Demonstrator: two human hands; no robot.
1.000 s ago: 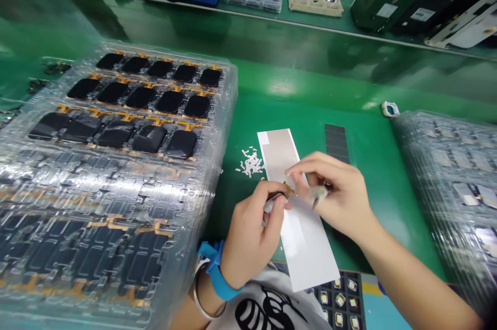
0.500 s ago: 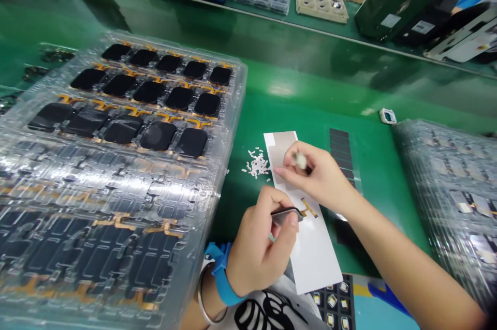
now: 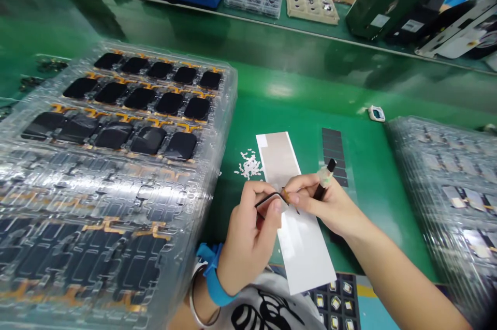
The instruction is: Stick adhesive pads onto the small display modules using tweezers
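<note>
Left hand: my left hand holds slim dark tweezers with its fingers clamped on them; a blue wristband and a thin metal bangle sit at the wrist.
Right hand: my right hand has its fingers pressed together around a black-tipped stick wrapped in pale material.
Small piece: a small orange flex strip sits at my right fingertips, just beside the tweezer tips and above the sheet.
Sheet: a long glossy white backing sheet lies under my hands, with a matte grey-beige film on its far end.
Scraps: a loose heap of white scraps lies just left of the sheet.
Dark strip: a clear film with 2 columns of dark squares lies right of the sheet.
Trays: stacked clear thermoformed trays hold 3 visible rows of 5 glossy black panels with orange flex tails; more stacked trays stand on the right.
Desk: smooth, shiny green.
Writing: labels are too small to read.
</note>
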